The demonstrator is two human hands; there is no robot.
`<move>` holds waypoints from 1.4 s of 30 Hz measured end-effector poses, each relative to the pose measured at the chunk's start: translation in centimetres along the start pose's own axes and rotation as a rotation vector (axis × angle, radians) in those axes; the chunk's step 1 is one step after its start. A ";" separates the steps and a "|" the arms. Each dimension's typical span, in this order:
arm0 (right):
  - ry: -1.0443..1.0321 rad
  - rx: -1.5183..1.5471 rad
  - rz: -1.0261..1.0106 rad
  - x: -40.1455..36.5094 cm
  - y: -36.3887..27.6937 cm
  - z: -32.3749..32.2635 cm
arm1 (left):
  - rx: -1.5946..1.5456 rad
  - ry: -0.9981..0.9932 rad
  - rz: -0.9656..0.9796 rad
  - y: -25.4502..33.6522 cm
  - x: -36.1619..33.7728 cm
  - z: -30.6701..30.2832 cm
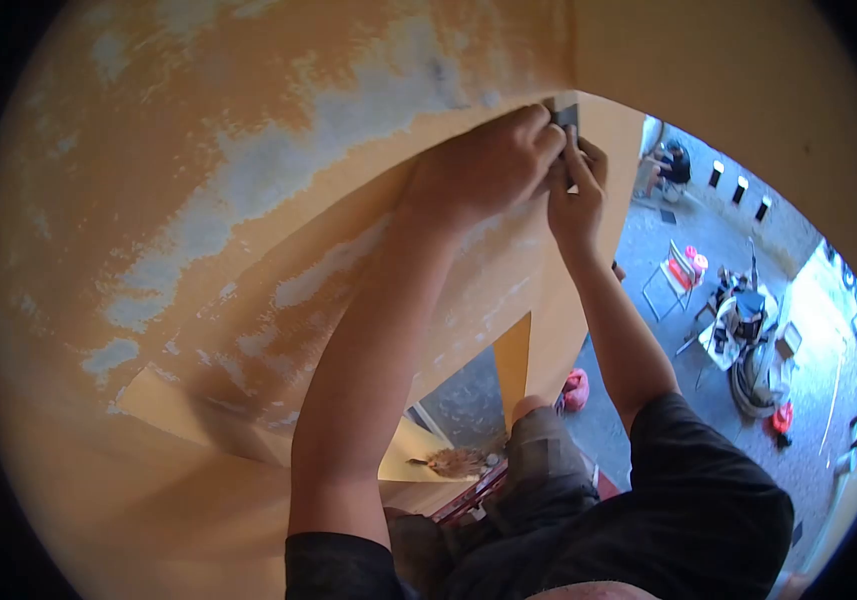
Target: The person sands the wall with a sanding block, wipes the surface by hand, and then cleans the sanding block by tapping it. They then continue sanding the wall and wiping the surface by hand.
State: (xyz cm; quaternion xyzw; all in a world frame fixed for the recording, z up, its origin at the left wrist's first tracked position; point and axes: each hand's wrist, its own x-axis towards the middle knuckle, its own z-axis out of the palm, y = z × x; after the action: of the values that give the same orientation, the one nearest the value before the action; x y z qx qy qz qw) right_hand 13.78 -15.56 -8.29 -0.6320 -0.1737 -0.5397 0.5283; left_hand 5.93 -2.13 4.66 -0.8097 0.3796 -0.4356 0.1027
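Observation:
High on the wall's edge, a small flat grey piece (567, 112), like a scraper blade, sits between my two hands. My left hand (493, 165) is closed, its curled fingers at the near side of this piece. My right hand (578, 195) is closed just right of it, with a finger pointing up along its lower end. The piece touches the orange-painted wall (508, 270) at the corner; its handle, if any, is hidden by my fingers. Pale patches (278, 160) of filler or bare plaster spread over the orange surface.
Below me, a brown brush (453, 462) lies on a ledge beside a red ladder part (473, 495). Far down on the floor are a folding chair (676, 278), a cluttered table (738, 325), a pink bag (574, 390) and a seated person (670, 168).

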 end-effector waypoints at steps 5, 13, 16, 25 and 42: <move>0.013 0.055 0.020 -0.7 0.8 0.1 | -0.024 0.050 -0.040 2.5 -2.4 0.3; -0.016 0.018 -0.005 -2.2 0.9 -0.3 | 0.229 0.056 -0.382 4.5 -7.3 -1.5; 0.053 -0.038 -0.026 0.3 -0.2 0.4 | 0.373 0.023 -0.365 4.0 -7.8 -0.2; 0.034 -0.050 -0.060 0.4 0.1 0.3 | 0.489 0.073 -0.433 4.4 -7.4 0.7; 0.011 -0.059 -0.027 -2.8 1.7 -0.3 | 0.474 0.114 -0.438 4.5 -7.6 0.9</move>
State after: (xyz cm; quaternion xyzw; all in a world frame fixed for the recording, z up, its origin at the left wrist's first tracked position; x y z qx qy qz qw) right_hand 14.00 -15.44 -11.58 -0.6418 -0.1633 -0.5553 0.5030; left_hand 1.73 -0.04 -2.84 -0.8000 0.0896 -0.5681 0.1708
